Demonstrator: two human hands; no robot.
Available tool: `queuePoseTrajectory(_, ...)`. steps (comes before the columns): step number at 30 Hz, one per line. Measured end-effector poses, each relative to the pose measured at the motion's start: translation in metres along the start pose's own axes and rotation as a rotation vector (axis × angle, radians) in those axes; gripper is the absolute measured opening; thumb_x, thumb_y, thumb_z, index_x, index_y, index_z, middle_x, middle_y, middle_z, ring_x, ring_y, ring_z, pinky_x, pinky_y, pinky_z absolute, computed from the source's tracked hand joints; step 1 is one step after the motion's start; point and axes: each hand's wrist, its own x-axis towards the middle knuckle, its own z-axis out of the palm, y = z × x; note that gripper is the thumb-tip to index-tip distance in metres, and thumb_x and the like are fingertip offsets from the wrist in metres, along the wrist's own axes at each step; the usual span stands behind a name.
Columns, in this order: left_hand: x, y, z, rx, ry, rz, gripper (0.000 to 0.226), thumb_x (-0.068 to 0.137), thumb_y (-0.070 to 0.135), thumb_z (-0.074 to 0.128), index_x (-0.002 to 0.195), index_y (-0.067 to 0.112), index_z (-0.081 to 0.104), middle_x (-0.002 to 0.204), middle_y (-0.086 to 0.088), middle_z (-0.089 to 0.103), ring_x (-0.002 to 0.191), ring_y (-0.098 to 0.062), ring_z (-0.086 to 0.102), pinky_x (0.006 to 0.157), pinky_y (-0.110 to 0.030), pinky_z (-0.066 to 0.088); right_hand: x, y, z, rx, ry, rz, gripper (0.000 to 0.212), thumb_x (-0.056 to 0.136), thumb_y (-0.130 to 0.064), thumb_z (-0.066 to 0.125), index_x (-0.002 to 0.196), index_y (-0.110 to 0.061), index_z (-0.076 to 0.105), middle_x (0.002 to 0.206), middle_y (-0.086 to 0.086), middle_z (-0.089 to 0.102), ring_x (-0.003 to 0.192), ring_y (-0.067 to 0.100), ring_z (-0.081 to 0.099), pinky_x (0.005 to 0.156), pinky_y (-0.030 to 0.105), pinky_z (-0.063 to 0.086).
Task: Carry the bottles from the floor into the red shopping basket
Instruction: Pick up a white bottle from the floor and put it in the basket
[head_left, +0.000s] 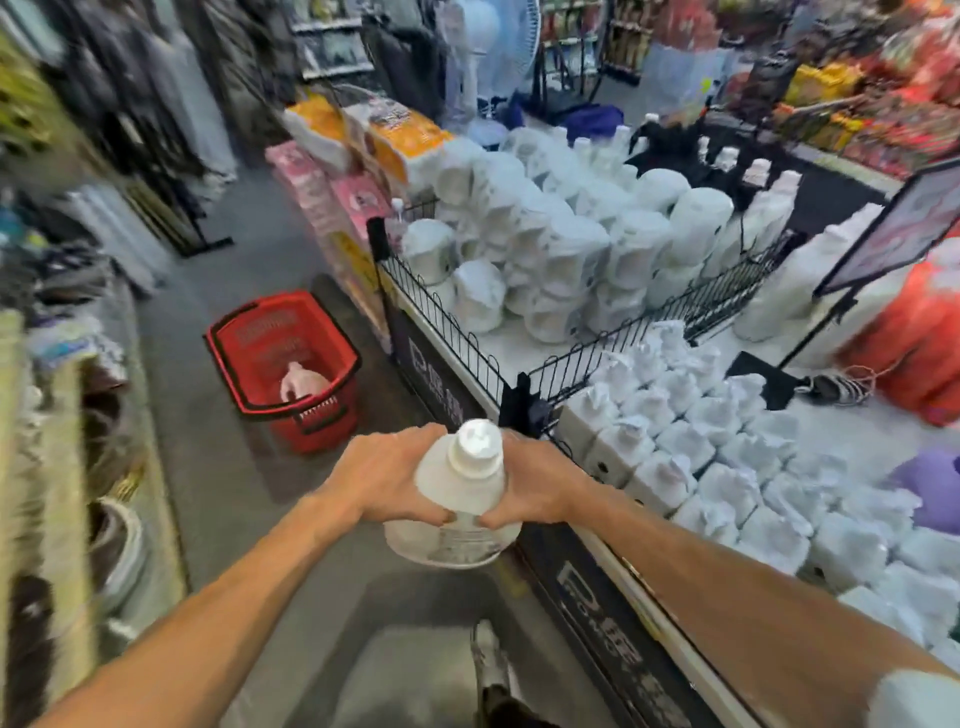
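Left hand (387, 480) and right hand (535, 486) clasp a white bottle (457, 499) between them; red shopping basket (283, 364) sits beyond the left hand

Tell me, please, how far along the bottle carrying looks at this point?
One pink bottle already lies in the red shopping basket on the floor. A white bottle is in hand, gripped by the left hand and the right hand, short of the basket. It has yet to go in; no bottles on the floor are in view.

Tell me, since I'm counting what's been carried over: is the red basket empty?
No, a pink bottle already lies inside the red basket on the floor.
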Motion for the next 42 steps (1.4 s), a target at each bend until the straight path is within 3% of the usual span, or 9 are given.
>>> queuePoseTrajectory(5, 0.042, -0.068, -0.027, -0.069, 0.055, -0.158, 0.082, 0.048, 0.081, 0.066, 0.116, 0.041, 0.043, 0.104, 0.018, 0.063, 0.097, -0.017, 0.066, 0.075, -0.041, 0.052, 0.121, 0.003, -0.022, -0.083, -0.077, -0.121, 0.097, 0.056, -0.069, 0.076, 0.138, -0.032, 0.039, 0.122, -0.008, 0.057, 0.110, 0.015, 0.060, 0.093, 0.040, 0.053)
queuePoseTrajectory(14, 0.089, -0.210, -0.069, -0.197, 0.154, -0.418, 0.096, 0.048, 0.081, 0.067, 0.133, 0.047, 0.039, 0.122, 0.020, 0.064, 0.109, -0.020, 0.065, 0.085, -0.044, 0.053, 0.320, -0.056, -0.047, -0.116, -0.195, -0.323, 0.099, 0.060, -0.053, 0.085, 0.144, -0.030, 0.038, 0.130, -0.006, 0.056, 0.115, 0.016, 0.058, 0.099, 0.035, 0.048)
queuePoseTrajectory(24, 0.127, -0.403, -0.107, -0.157, 0.073, -0.405, 0.089, 0.050, 0.081, 0.069, 0.124, 0.044, 0.037, 0.116, 0.016, 0.062, 0.102, -0.024, 0.066, 0.083, -0.046, 0.053, 0.492, -0.133, -0.007, -0.008, -0.240, -0.281, 0.102, 0.056, -0.056, 0.082, 0.144, -0.039, 0.033, 0.130, -0.015, 0.056, 0.115, 0.009, 0.057, 0.096, 0.033, 0.050)
queuePoseTrajectory(30, 0.162, -0.508, -0.135, -0.177, 0.064, -0.408, 0.095, 0.053, 0.081, 0.069, 0.133, 0.045, 0.034, 0.124, 0.017, 0.062, 0.107, -0.020, 0.064, 0.085, -0.044, 0.051, 0.603, -0.166, 0.003, 0.025, -0.268, -0.284, 0.099, 0.056, -0.056, 0.082, 0.143, -0.040, 0.036, 0.127, -0.020, 0.058, 0.112, 0.005, 0.057, 0.096, 0.034, 0.050)
queuePoseTrajectory(34, 0.204, -0.574, -0.141, -0.189, 0.045, -0.410, 0.088, 0.054, 0.078, 0.072, 0.126, 0.041, 0.037, 0.114, 0.017, 0.061, 0.100, -0.019, 0.064, 0.077, -0.040, 0.048, 0.688, -0.165, 0.016, -0.009, -0.287, -0.269, 0.104, 0.054, -0.061, 0.079, 0.145, -0.037, 0.034, 0.128, -0.015, 0.057, 0.114, 0.009, 0.058, 0.096, 0.036, 0.051)
queuePoseTrajectory(39, 0.274, -0.655, -0.143, -0.168, -0.041, -0.423, 0.091, 0.055, 0.076, 0.073, 0.129, 0.037, 0.038, 0.122, 0.013, 0.063, 0.104, -0.024, 0.065, 0.077, -0.039, 0.044, 0.793, -0.150, 0.033, -0.005, -0.318, -0.218, 0.113, 0.056, -0.059, 0.079, 0.152, -0.028, 0.029, 0.143, -0.011, 0.051, 0.124, 0.011, 0.053, 0.100, 0.033, 0.048)
queuePoseTrajectory(42, 0.311, -0.701, -0.140, -0.174, -0.104, -0.411, 0.094, 0.054, 0.077, 0.072, 0.132, 0.037, 0.037, 0.123, 0.011, 0.064, 0.104, -0.025, 0.065, 0.079, -0.041, 0.047, 0.843, -0.145, 0.044, -0.022, -0.338, -0.168, 0.112, 0.057, -0.059, 0.079, 0.152, -0.027, 0.029, 0.139, -0.009, 0.053, 0.123, 0.014, 0.055, 0.097, 0.032, 0.049)
